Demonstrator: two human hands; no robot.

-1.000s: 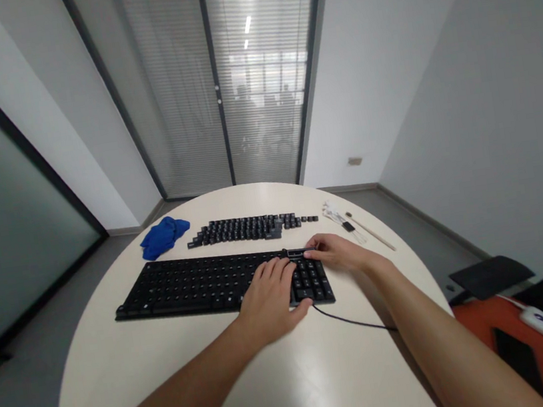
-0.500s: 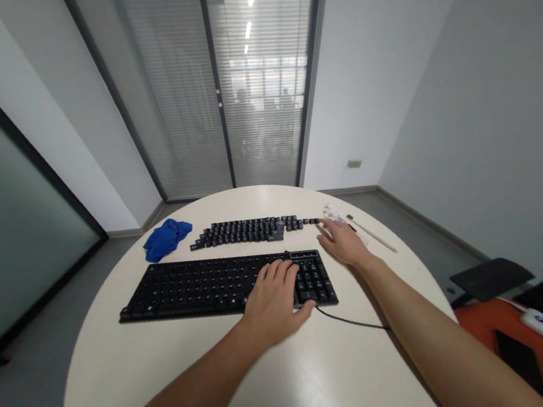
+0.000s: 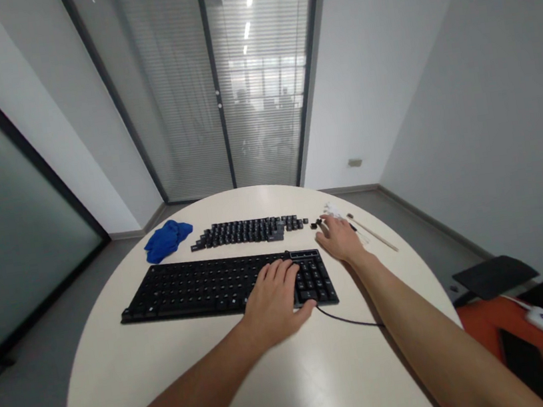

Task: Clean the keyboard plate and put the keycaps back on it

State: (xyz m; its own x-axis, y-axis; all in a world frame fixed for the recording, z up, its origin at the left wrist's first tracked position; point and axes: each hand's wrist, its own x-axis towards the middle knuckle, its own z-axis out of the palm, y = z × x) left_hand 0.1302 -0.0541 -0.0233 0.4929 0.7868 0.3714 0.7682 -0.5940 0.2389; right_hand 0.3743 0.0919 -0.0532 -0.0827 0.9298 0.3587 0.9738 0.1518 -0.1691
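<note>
Rested the left hand [image 3: 272, 301], grip open, across the keyboard [image 3: 187, 289]; held the right hand [image 3: 339, 238] by loose keycaps [image 3: 314, 226] on the table [image 3: 322, 385], beyond the keyboard's far right corner; could not tell if gripping one; judged them light, stiff, best pinched by opposite sides

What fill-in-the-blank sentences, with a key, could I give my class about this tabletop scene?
1. A crumpled ____ fabric cloth lies on the round cream table.
2. The person's ____ hand rests on the long rectangular black keyboard.
3. Seen from the person, the rows of small black keycaps lie on the ____ side of the keyboard.
4. A thin ____ cable trails across the table from the keyboard.

Missing words: blue; left; far; black.
</note>
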